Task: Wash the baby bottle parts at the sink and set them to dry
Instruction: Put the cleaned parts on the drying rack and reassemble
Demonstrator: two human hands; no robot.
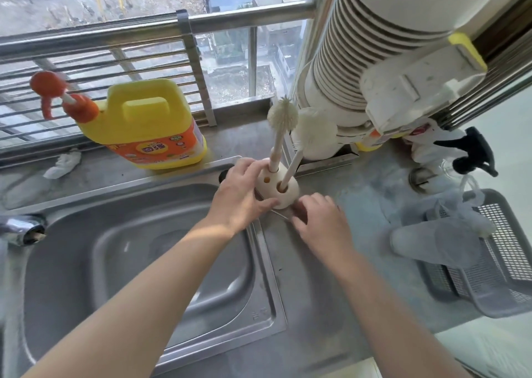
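Observation:
A cream brush holder (pixel 283 189) stands at the far right corner of the steel sink (pixel 138 251). Two bottle brushes stand in it: a spiky one (pixel 283 115) and a fluffy white one (pixel 315 131). My left hand (pixel 244 194) curls round the holder's left side. My right hand (pixel 319 219) rests on the counter just right of the holder, fingers bent over something thin and clear that I cannot make out. A clear baby bottle (pixel 429 239) lies on its side on the grey basket (pixel 498 265) at the right.
A yellow detergent jug (pixel 144 124) with an orange pump stands behind the sink. A tap (pixel 23 228) sits at the left edge. A white ribbed duct (pixel 359 61), a black spray trigger (pixel 472 156) and a crumpled cloth (pixel 63 163) are along the window.

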